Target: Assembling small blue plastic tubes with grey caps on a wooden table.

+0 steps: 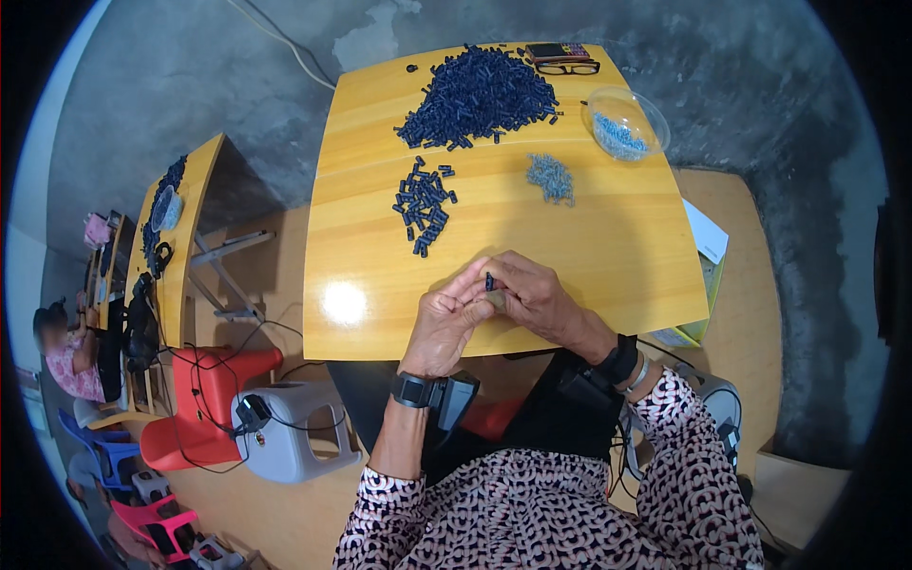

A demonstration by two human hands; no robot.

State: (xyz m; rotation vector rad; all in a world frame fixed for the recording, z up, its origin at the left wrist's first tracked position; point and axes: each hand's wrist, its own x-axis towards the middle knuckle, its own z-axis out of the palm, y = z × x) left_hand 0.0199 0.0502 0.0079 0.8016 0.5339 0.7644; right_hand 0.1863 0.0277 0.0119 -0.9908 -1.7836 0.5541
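Close to the table's near edge, my left hand [446, 323] and my right hand [540, 296] meet with their fingers closed around one small black plastic piece [489, 282]. It stands upright between the fingertips, and the fingers partly cover it. Just beyond my hands lies a loose heap of similar short black pieces [424, 204]. A far larger mound of black pieces [483, 95] sits at the back of the table. To the right is a little pile of tiny pale blue-grey parts [551, 179]. Behind it, a see-through round bowl [655, 122] holds more tiny blue parts.
Eyeglasses [568, 68] and a dark calculator-like device [556, 52] lie at the back edge of the yellow wooden table [347, 242]. A red chair [204, 408] and grey stool [290, 432] stand left, with cables across them. Another person [78, 356] sits by a second table [195, 190].
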